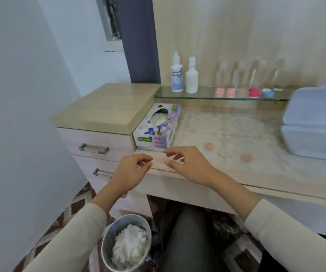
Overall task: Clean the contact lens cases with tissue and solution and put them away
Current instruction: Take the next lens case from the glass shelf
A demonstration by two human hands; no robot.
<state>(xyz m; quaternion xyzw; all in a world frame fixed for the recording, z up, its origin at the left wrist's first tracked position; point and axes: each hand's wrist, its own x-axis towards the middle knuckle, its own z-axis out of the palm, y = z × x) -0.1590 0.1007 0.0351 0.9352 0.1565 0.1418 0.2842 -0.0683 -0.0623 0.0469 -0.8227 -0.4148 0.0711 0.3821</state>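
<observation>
Most of it looks done. A row of lens cases (242, 92) sits on the far glass shelf (203, 93) beside two solution bottles (177, 75), and the bin (107, 235) holds crumpled tissue (128, 244) (plenty of it). Two pink pieces (209, 146) lie on the desk (276, 173), right of the tissue box (158, 132), seemingly left to do. The left hand (132, 170) and right hand (189, 163) hover over the near edge, fingers loosely curled, grasping nothing. Open desk lies to the right, up to a grey box (315, 124).
</observation>
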